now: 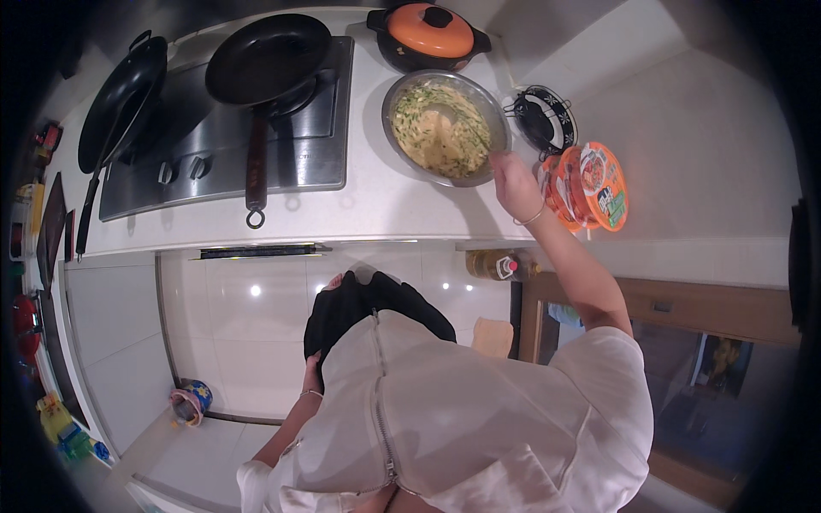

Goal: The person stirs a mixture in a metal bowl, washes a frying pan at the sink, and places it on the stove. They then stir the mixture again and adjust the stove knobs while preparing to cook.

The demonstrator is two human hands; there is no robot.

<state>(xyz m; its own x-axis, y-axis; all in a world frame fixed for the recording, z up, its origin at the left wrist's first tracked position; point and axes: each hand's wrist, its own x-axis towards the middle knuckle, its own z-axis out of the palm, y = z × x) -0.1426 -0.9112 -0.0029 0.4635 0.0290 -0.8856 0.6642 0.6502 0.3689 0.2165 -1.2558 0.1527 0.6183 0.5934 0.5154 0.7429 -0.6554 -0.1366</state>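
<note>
My right hand is closed at the right rim of a metal mixing bowl. It grips the end of a slim utensil, probably a spoon, that slants into the bowl; its far end is hard to make out. Pale batter flecked with chopped greens fills the lower part of the bowl, which rests on the white countertop. My left hand hangs low beside my black trousers. Most of its fingers are hidden, so I see nothing held in it.
A black frying pan sits on the gas stove, handle towards me. Left of it stands a wok with a long-handled utensil. Behind the bowl is an orange-lidded pot. Orange packaged food tubs and a wire rack stand right.
</note>
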